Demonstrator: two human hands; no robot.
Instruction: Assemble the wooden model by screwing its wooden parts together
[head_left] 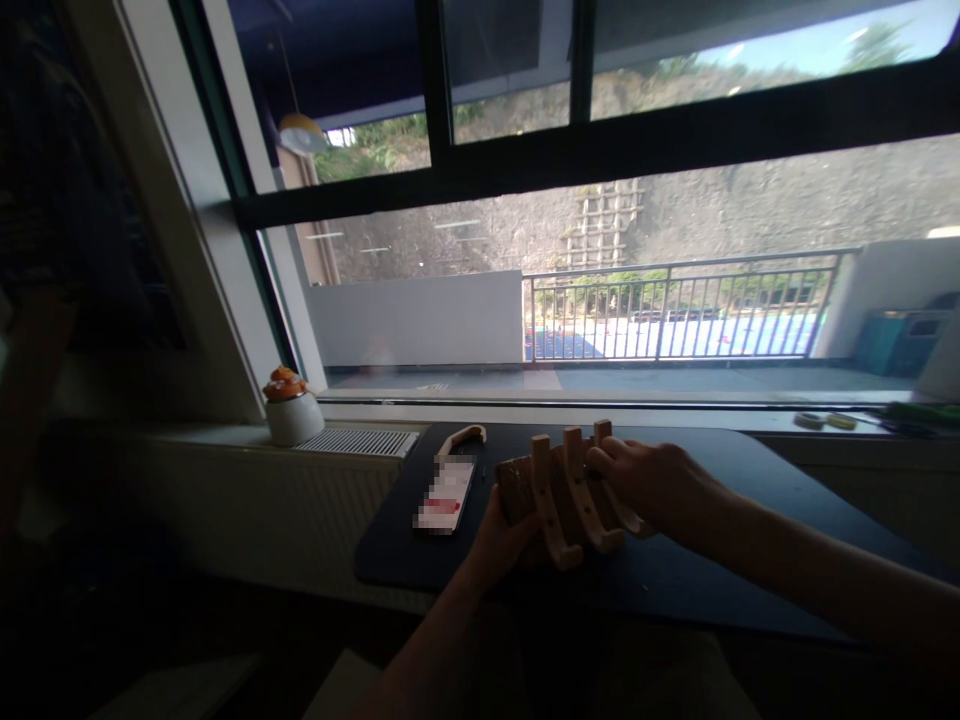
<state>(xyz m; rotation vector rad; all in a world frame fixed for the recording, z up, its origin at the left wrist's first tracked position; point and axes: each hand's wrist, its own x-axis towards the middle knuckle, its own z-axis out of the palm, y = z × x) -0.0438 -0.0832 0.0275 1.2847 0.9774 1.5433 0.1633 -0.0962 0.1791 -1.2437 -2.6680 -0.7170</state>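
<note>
A wooden coat rack (559,490), a dark board with several pale wooden hooks, is held tilted above a dark table (675,580). My left hand (504,535) grips its lower left end from below, fingers curled under the board. My right hand (645,485) is closed around the hook at the rack's right end. One loose pale wooden hook (461,437) lies on the table behind a phone (446,495), left of the rack.
A white pot with an orange lid (289,405) stands on the windowsill beside a vent grille (356,442). A tape roll (808,420) and green tool (919,412) lie on the sill at right. A big window fills the back; a dark figure stands at far left.
</note>
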